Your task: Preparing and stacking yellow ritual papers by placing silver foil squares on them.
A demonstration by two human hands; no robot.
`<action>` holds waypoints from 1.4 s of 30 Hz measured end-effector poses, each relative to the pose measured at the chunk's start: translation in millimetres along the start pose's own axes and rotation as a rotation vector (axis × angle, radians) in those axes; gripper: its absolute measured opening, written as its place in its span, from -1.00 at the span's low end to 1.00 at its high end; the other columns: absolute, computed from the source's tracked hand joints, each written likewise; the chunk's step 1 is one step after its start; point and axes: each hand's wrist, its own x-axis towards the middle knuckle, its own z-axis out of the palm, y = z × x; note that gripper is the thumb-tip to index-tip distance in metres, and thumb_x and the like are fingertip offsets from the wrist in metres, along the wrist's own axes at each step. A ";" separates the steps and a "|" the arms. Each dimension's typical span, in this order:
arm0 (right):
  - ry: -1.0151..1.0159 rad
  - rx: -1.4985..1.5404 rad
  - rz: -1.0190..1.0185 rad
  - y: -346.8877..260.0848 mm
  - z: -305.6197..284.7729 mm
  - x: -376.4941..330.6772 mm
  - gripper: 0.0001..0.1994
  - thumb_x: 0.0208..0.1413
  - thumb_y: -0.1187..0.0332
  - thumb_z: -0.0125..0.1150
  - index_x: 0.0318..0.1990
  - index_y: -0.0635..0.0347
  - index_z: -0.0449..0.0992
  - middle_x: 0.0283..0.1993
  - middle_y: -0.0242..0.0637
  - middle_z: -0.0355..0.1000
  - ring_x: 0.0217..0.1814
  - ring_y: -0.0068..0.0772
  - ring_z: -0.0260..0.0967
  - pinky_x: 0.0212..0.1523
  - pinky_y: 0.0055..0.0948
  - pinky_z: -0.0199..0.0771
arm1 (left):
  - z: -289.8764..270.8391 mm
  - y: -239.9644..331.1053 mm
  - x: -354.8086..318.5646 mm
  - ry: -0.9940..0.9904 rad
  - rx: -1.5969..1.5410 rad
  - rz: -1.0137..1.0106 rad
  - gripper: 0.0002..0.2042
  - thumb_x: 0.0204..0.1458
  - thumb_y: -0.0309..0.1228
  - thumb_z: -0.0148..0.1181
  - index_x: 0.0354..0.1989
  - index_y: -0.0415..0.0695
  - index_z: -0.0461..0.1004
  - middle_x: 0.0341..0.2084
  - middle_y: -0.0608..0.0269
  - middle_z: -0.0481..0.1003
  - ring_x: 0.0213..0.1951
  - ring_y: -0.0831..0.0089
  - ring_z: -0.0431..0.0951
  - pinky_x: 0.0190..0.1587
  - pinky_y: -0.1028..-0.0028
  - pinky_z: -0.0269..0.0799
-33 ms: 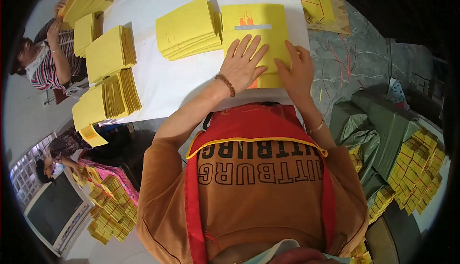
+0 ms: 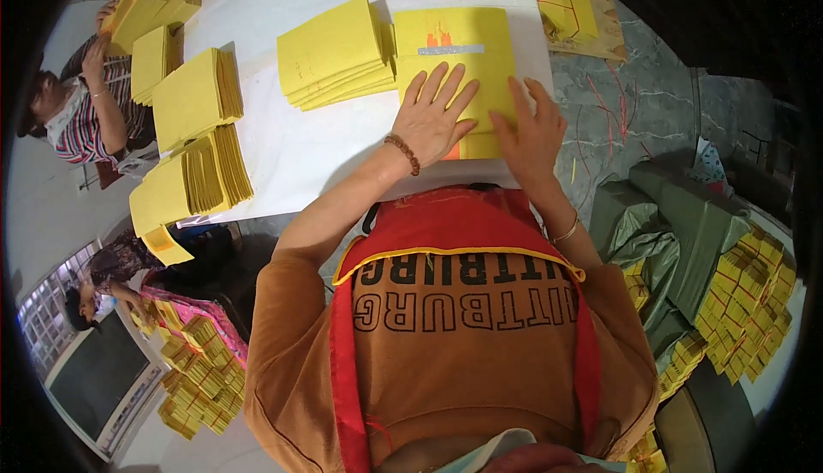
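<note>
A yellow paper sheet (image 2: 490, 34) with an orange print and a silvery strip lies near the right end of the white table (image 2: 296, 151), its lower part folded over. My left hand (image 2: 435, 117) rests flat on it, fingers spread. At the sheet's right edge is my right hand (image 2: 533, 134), holding nothing, with its fingers apart and slightly bent. Whether its fingertips touch the paper I cannot tell. Just left of the sheet sits a stack of folded yellow papers (image 2: 330, 54).
More folded yellow paper stacks (image 2: 189, 100) line the table's left side, where a person in a striped top (image 2: 111, 100) handles some. Another person (image 2: 120, 263) sits at lower left by bundles (image 2: 201, 374). Tied yellow bundles (image 2: 744, 301) and a green-grey cover (image 2: 686, 233) are at right.
My right hand has shifted slightly to the right and its fingers have spread a little. The left hand stays flat on the paper.
</note>
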 end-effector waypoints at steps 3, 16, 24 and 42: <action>-0.075 -0.422 -0.279 2.3 2.8 -26.0 -0.43 0.02 0.08 0.12 0.17 0.12 0.24 0.31 -0.18 0.03 0.37 -0.16 -0.10 0.20 0.20 -0.19 | 0.5 0.8 0.9 -0.012 0.010 0.002 -0.48 0.06 -0.13 0.02 0.19 -0.05 0.18 0.20 0.09 0.11 0.24 0.11 0.04 0.23 0.13 -0.07; -0.156 0.275 -0.111 22.3 2.9 -26.4 -0.53 0.19 0.12 -0.08 0.16 0.21 0.25 0.21 -0.18 0.21 0.31 -0.10 0.03 0.27 -0.13 -0.03 | -6.8 3.9 1.8 -0.008 0.129 0.205 -0.44 -0.09 -0.25 0.14 0.10 -0.27 0.25 0.05 -0.16 0.25 0.02 0.05 0.29 -0.02 0.22 0.26; 0.139 0.836 0.259 16.2 -27.4 3.3 -0.59 0.27 0.16 -0.22 0.09 0.28 0.31 0.07 -0.18 0.34 0.14 -0.34 0.25 0.12 -0.37 0.18 | -32.7 1.0 7.4 0.177 0.134 0.173 -0.48 -0.25 -0.47 0.11 0.03 -0.28 0.32 -0.07 -0.05 0.39 -0.08 0.23 0.41 -0.12 0.36 0.36; 0.016 0.722 0.188 27.9 -0.7 -8.8 -0.77 0.19 0.40 -0.02 -0.07 0.33 0.43 -0.11 -0.30 0.42 -0.05 -0.54 0.31 0.03 -0.56 0.24 | -11.4 -140.5 -54.0 0.105 0.230 -0.286 -0.32 -0.20 -0.52 0.13 0.22 -0.01 0.11 0.20 0.07 0.11 0.19 0.10 0.10 0.17 0.17 0.03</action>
